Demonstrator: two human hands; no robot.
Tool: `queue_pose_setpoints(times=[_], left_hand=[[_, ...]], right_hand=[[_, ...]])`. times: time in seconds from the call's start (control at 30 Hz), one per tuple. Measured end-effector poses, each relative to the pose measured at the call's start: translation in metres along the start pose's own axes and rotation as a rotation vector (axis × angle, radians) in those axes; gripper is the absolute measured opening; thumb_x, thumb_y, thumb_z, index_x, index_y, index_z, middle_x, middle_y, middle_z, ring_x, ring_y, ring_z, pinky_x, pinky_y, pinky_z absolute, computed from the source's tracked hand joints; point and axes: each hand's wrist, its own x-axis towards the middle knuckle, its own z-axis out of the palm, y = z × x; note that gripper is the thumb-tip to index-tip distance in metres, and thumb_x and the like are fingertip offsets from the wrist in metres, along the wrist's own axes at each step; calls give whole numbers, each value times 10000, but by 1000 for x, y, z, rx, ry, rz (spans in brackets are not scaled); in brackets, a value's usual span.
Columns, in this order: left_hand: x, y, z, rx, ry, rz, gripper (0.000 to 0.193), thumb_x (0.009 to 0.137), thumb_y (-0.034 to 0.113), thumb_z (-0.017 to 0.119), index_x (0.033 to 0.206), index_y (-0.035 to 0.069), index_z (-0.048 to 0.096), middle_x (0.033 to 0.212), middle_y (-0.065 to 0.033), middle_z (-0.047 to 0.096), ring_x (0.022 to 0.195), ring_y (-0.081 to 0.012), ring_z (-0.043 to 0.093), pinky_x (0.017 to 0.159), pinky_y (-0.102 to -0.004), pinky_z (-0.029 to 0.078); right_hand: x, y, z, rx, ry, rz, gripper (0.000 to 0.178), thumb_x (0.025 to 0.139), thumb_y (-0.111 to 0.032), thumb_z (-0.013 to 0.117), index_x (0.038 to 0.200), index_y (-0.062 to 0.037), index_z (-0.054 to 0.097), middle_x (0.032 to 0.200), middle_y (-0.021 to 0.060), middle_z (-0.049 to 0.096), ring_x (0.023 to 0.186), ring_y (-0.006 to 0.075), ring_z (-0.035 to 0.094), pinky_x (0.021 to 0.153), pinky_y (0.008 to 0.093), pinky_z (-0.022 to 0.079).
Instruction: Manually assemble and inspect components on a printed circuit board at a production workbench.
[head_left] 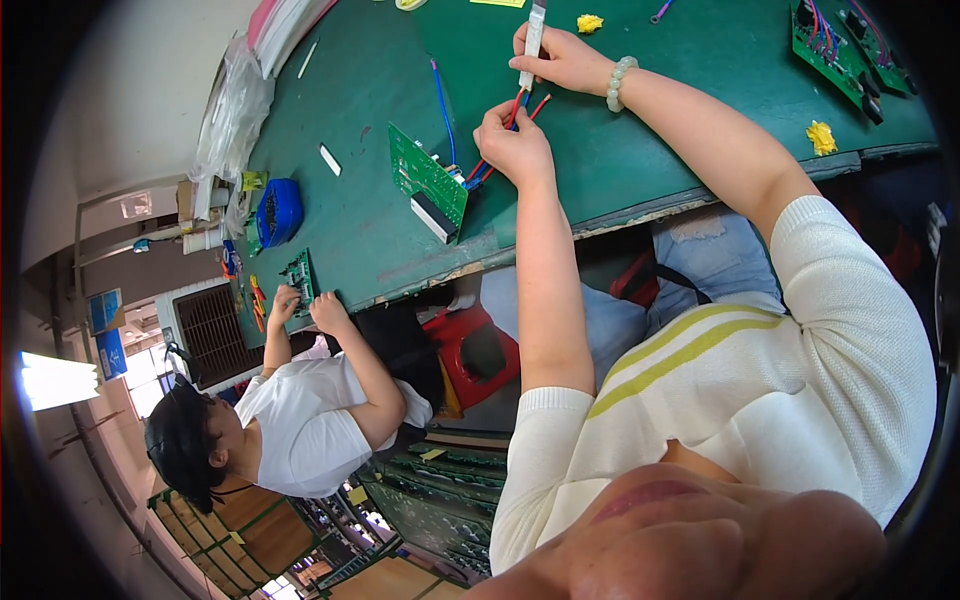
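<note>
My left hand (pixel 515 145) is closed around a small bundle of red and blue wires (pixel 480 172). The wires run down to a green circuit board (pixel 428 178), which stands tilted on the green table with a long white connector along its lower edge. My right hand (pixel 572 62), with a beaded bracelet at the wrist, grips a slim white tool (pixel 531 50) with a grey end pointing away from me; its exact kind is unclear. The tool's near end meets the wires just above my left fingers. A loose blue wire (pixel 443 110) rises from the board.
More wired circuit boards (pixel 835 60) lie at the right. Yellow crumpled lumps (pixel 822 138) and a small white strip (pixel 329 160) rest on the table (pixel 340 90). At the left, a co-worker (pixel 310 430) handles another board (pixel 297 275) beside a blue bin (pixel 279 212).
</note>
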Motion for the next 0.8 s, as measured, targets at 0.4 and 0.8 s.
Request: queue_pose_setpoints(times=[0.4,0.8], left_hand=[[3,-2,0,27,-44,12,86,715,8,690,778,9,633,750,-117,602,776,-289,536,687,-392,438],[-5,-1,-1,326,-62,343,140,745,-19,644,884,-10,628,950,-137,582,942,-317,501,813,-411,421]], right_hand=[[6,-3,4,-486,-9,0,196,876,-222,589,887,-75,460,689,61,546,618,186,534,578,339,420],[5,10,-2,-113,101,39,200,861,-222,616,886,-63,498,705,63,547,643,178,529,595,323,427]])
